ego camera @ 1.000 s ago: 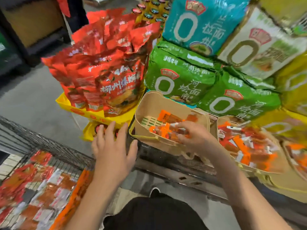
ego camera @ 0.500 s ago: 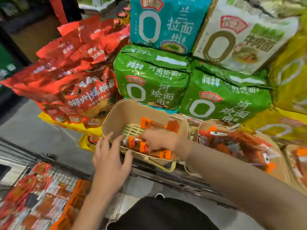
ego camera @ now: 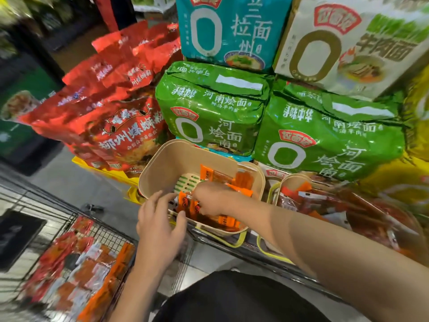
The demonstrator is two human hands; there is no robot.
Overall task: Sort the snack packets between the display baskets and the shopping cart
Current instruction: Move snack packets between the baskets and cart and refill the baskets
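A beige display basket [ego camera: 171, 159] sits on the shelf edge with several orange snack packets [ego camera: 218, 175] inside. My right hand [ego camera: 213, 198] is down in the basket, fingers curled round orange packets [ego camera: 190, 205] near its front wall. My left hand [ego camera: 160, 226] hovers at the basket's near left rim with fingers spread, holding nothing. A second beige basket [ego camera: 292, 180] to the right is full of red and orange packets [ego camera: 329, 203]. The wire shopping cart [ego camera: 58, 214] at lower left holds several red, orange and white packets [ego camera: 79, 275].
Big green noodle packs [ego camera: 209, 108], a teal pack [ego camera: 227, 29] and a white pack [ego camera: 348, 43] are stacked behind the baskets. Red bags [ego camera: 111, 108] pile on a yellow tray [ego camera: 111, 175] to the left. Grey floor lies between cart and shelf.
My view has swung left and closer. My right hand has slid toward the basket's front among the packets. My left hand has risen from the shelf edge to the basket's rim.
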